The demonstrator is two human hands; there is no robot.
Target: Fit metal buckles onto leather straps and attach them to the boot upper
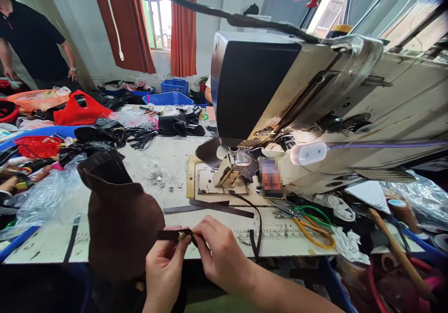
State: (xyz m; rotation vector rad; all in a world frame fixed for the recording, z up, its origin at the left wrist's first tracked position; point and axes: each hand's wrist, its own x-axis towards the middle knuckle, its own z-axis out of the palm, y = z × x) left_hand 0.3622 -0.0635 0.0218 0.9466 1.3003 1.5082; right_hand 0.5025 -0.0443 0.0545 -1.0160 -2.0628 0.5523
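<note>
My left hand (164, 268) and my right hand (219, 252) meet at the table's near edge. Together they pinch a short dark leather strap (168, 234) with a small metal stud (181, 235) on it. The left fingers hold the strap from below, and the right fingertips grip its end by the stud. A brown suede piece (119, 215) stands just left of my left hand. Loose dark strips (210, 206) lie on the table beyond my hands, in front of the sewing machine (315, 103).
Yellow and green scissors (311, 222) lie right of my hands. Small metal studs (157, 178) are scattered mid-table. Plastic bags, red baskets (37, 145) and black leather pieces crowd the left and far side. Another person (31, 42) stands at the far left. Clutter fills the right edge.
</note>
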